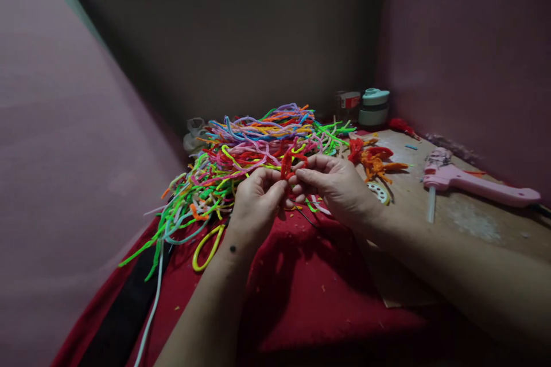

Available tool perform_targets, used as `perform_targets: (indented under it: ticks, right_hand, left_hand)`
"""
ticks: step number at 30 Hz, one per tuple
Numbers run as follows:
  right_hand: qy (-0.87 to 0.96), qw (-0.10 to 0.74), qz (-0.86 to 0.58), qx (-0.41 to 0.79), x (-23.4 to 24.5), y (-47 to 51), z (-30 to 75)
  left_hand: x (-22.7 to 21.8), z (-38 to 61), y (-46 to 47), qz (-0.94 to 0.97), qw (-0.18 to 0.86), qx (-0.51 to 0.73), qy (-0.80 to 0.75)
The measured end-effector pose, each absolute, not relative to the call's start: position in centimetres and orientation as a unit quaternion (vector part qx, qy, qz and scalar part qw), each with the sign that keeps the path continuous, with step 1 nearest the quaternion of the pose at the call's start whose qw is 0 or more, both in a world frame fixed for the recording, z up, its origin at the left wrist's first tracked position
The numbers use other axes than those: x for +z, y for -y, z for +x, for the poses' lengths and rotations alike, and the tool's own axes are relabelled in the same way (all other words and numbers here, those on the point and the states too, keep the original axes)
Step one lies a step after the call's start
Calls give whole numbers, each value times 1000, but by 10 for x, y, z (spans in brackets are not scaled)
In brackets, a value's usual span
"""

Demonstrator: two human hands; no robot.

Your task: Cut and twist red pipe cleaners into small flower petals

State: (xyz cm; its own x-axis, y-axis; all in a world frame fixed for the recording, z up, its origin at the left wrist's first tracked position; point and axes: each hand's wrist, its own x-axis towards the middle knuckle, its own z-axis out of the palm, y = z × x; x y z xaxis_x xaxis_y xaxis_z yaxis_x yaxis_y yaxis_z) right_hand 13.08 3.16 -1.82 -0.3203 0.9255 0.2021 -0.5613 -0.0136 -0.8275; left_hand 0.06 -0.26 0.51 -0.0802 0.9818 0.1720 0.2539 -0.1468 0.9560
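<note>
Between my two hands is a red pipe cleaner [287, 165], bent into loops. My left hand [262, 192] pinches its lower left side between thumb and fingers. My right hand [325, 180] grips it from the right, fingertips close to the left ones. Just behind lies a large heap of colourful pipe cleaners [258, 132]. To the right of my right hand sits a bundle of orange and red pipe cleaner pieces [379, 161]. The exact joint under my fingertips is hidden.
A pink glue gun [482, 183] rests on a brown board [413, 275] at right. Yellow-handled scissors [209, 248] lie near my left wrist on the red cloth [301, 298]. A white cable [155, 304] runs down the left. A teal-lidded container [373, 108] stands at the back.
</note>
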Motion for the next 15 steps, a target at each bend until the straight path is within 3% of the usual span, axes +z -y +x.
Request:
perform_targets:
  ticks: [9,12,15]
  right_hand:
    - [510,553,-262,605,-17,-29,132]
    - [499,538,-257,629,-17,-30,132]
    - [479,522,-238,664,-20,-33,132]
  left_hand:
    - [2,1,5,600,280,508,-551]
    - [0,2,6,620,243,505,-549]
    - [-1,2,5,603,282,521,-534]
